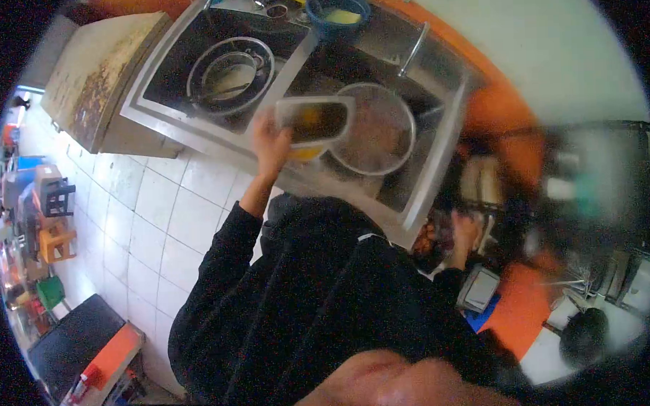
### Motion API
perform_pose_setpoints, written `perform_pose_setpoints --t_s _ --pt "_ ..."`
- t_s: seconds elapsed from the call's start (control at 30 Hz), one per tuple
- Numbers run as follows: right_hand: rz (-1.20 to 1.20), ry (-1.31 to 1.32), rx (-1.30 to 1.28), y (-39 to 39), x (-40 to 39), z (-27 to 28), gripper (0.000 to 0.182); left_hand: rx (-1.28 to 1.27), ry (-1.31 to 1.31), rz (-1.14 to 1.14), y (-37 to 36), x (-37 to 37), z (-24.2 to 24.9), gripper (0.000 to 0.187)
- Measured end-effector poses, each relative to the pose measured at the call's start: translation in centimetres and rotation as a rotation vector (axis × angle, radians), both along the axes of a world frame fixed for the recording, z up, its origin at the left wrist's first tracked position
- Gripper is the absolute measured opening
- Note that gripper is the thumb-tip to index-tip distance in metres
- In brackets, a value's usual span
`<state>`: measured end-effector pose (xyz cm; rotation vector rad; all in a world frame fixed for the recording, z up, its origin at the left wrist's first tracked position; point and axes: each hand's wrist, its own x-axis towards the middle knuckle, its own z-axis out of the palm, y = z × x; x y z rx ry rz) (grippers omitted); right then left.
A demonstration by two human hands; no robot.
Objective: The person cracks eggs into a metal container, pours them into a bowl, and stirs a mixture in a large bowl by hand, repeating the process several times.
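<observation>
My left hand (273, 144) grips the left side of a rectangular container (313, 122) with a pale rim, held over the near edge of the double sink. Something yellow shows under its near side. Just right of it, a large round basin (375, 130) sits in the right sink bowl, its contents blurred. Off to the right, beyond the sink's end, my right hand (466, 230) reaches down among dark and reddish things beside the counter. Its fingers are smeared by motion, and what they touch is unclear.
In the left sink bowl sits a round metal pan (231, 76). A blue tub (338, 15) stands at the sink's back edge, near a faucet (414, 49). A worn cabinet (102, 78) is at the left. Stools and a dark-topped table (79, 347) stand beyond the tiled floor.
</observation>
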<state>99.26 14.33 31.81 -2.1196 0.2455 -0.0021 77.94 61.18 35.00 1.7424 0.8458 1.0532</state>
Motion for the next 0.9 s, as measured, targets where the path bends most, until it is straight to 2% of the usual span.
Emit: perform_pose_setpoints --t_s 0.1,0.13,0.17,0.23,0.27,0.3,0.37,0.47,0.53,0.57,0.63,0.67,0.7,0.73,0.8,0.83,0.87,0.9 --pt "0.038 -0.066 -0.695 -1.5 -1.6 -1.4 0.042 0.164 0.066 0.047 2.3 -0.6 -1.2 0.045" --pt "0.054 -0.087 -0.923 -1.5 -1.9 -2.0 0.041 0.077 -0.037 0.03 2.2 -0.6 -0.4 0.045" --pt "0.054 -0.073 -0.913 -1.7 -1.5 -2.8 0.041 0.086 -0.025 0.024 2.6 -0.6 -0.7 0.045" --pt "0.263 -0.165 -0.408 -1.9 -0.2 -4.3 0.029 0.241 -0.007 0.096 3.6 -0.6 -1.4 0.044" --pt "0.312 -0.246 -0.412 0.7 -0.4 -1.7 0.018 0.25 0.003 0.088 3.6 -0.5 -1.0 0.044" --pt "0.309 -0.235 -0.404 1.9 0.5 -2.5 0.018 0.26 0.021 0.098 3.5 -0.6 -0.3 0.043" --pt "0.316 -0.476 -0.128 4.5 2.3 -3.4 0.016 0.273 0.053 0.111 3.6 -0.8 -0.2 0.042" --pt "0.353 -0.345 -0.033 10.4 3.4 -1.8 0.013 0.364 0.134 0.065 4.0 -1.4 -0.5 0.045" --pt "0.41 -0.326 -0.021 13.7 4.7 -3.8 0.012 0.539 0.214 0.098 3.4 -1.3 0.5 0.027" --pt "0.455 -0.324 -0.017 15.7 5.2 -4.0 0.011 0.543 0.228 0.099 3.3 -1.4 0.2 0.027" --pt "0.553 -0.3 -0.209 19.1 5.7 -3.8 0.012 0.382 0.078 0.059 2.6 -1.6 -1.1 0.009" --pt "0.621 -0.23 -0.203 20.1 7.1 -7.0 0.015 0.798 0.322 0.108 2.1 -1.1 1.2 0.017" --pt "0.691 -0.157 -0.198 20.7 8.1 -10.8 0.02 0.846 0.2 0.114 2.3 -0.9 0.3 0.017" --pt "0.693 -0.143 -0.204 21.3 8.7 -12.6 0.02 0.823 0.218 0.106 2.4 -1.0 -0.1 0.018" --pt "0.881 0.057 -0.414 23.2 9.1 -15.5 0.039 0.835 0.236 0.112 1.6 -0.2 0.9 0.023" --pt "0.925 -0.071 -0.46 23.0 9.2 -18.0 0.042 0.843 0.252 0.13 1.2 0.2 0.2 0.023" --pt "0.976 -0.213 -0.489 22.7 9.4 -22.1 0.045 0.561 0.074 0.167 1.1 0.2 -0.8 0.024" --pt "1.05 0.039 -0.022 21.6 11.8 -30.4 0.059 0.301 -0.107 0.216 1.3 0.0 -1.0 0.025"
